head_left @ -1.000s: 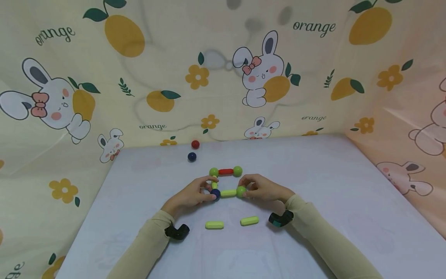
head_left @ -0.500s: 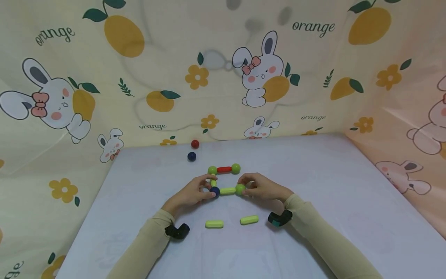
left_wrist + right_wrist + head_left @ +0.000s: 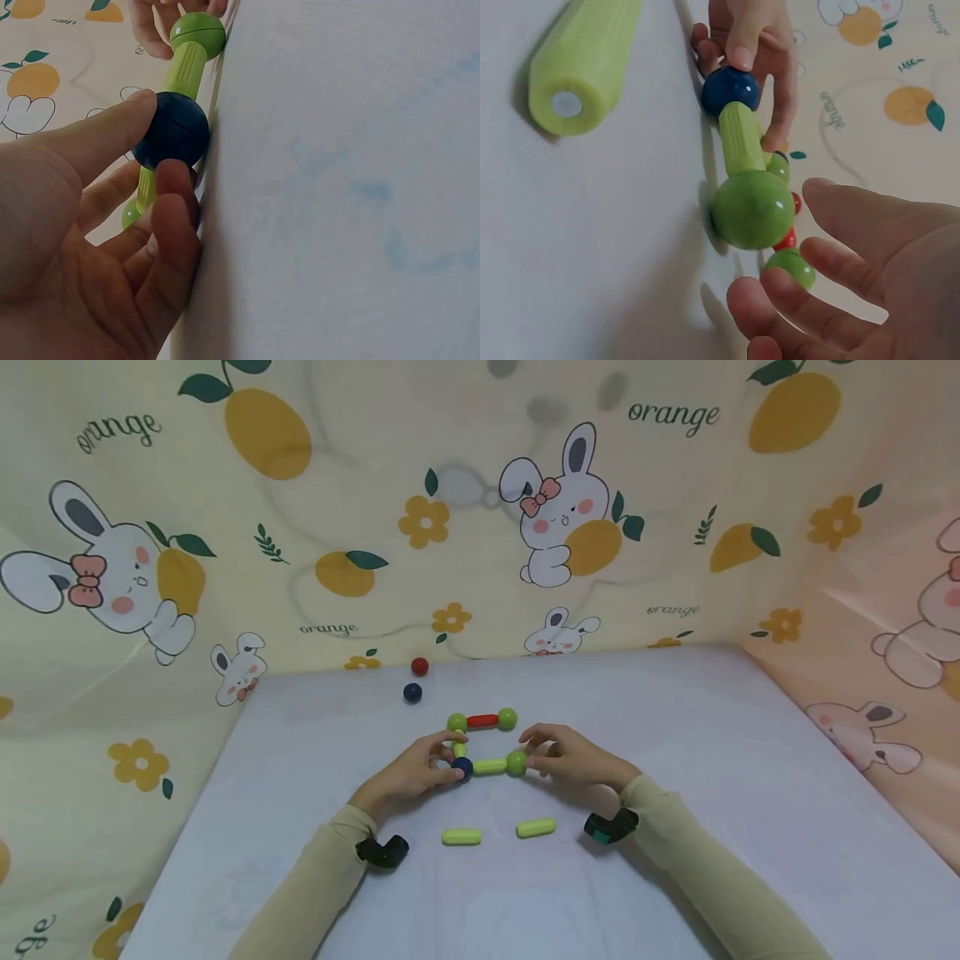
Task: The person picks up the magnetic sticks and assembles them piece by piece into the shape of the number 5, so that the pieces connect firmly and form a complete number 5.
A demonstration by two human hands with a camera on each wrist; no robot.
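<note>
Head view: a frame of balls and sticks (image 3: 460, 749) lies at 12 o'clock in front of me on the white table (image 3: 675, 877), between my hands, its open side facing 3 o'clock. My left hand (image 3: 405, 772) pinches the dark blue ball (image 3: 463, 767) at the frame's near left corner. My right hand (image 3: 576, 757) is the nearer one to the green end ball (image 3: 516, 763), which sits at 9 o'clock, just beside its fingertips; from here I cannot tell whether they touch. The front stick (image 3: 490, 767) joining these two balls has its long axis from 9 to 3 o'clock, so it runs from one hand to the other. A loose stick (image 3: 536, 827) lies at 7 o'clock from my right hand, almost parallel to it.

Left wrist view: my thumb and fingers hold the dark blue ball from either side. The front stick leaves it between 12 and 1 o'clock.

Right wrist view: my thumb and fingers are spread, holding nothing. The green end ball lies at 10 o'clock from my palm and looks apart from my fingers, the front stick running on from it toward 12 o'clock
</note>
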